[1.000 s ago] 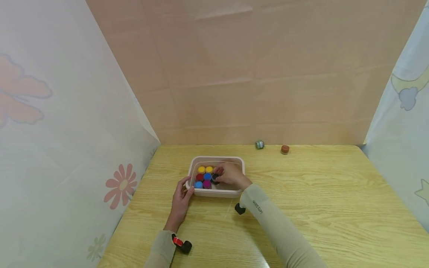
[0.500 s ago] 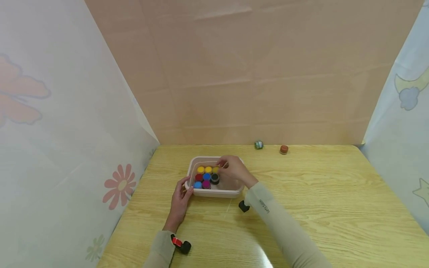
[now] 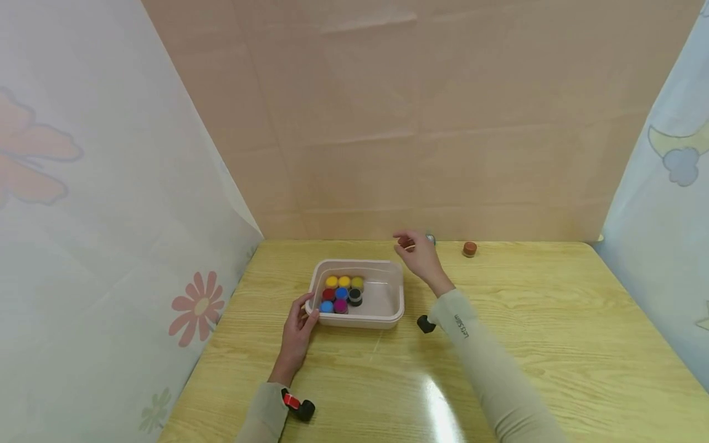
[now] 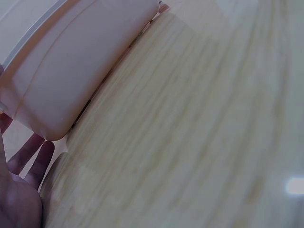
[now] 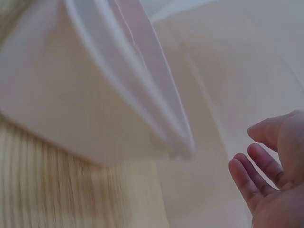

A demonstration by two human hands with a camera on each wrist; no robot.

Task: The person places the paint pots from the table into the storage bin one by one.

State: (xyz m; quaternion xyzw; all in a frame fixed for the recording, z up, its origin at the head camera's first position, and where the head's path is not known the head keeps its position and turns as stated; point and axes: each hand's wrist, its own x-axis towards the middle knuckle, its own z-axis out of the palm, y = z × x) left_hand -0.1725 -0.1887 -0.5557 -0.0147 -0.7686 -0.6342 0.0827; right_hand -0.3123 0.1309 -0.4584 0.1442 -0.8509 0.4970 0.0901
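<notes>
My left hand (image 3: 297, 330) grips the front left corner of a pale pink plastic box (image 3: 392, 263), thumb at the front and fingers along the side. In the left wrist view, fingers (image 4: 42, 161) show beside the box's corner. Inside, on its left part, small paint pots stand close together: yellow lids (image 3: 344, 281), a dull yellow lid (image 3: 357, 283), red (image 3: 329, 295), blue (image 3: 341, 293), black (image 3: 355, 296), light blue (image 3: 327, 306) and magenta (image 3: 340, 305). My right hand (image 3: 420, 255) is off the box's back right corner, holding nothing, fingers apart from the thumb. It partly hides a green jar (image 3: 431, 239).
A small pot with an orange-red lid (image 3: 469, 248) stands at the back of the wooden table (image 3: 532, 320), right of the green jar. A brown paper backdrop (image 3: 343, 123) rises behind the table. Patterned white sheets (image 3: 111, 246) hang at both sides.
My right hand has left the pots inside the box and moved up and right, past its rim toward the green jar. The dull yellow lid is now uncovered. My left hand stays put.
</notes>
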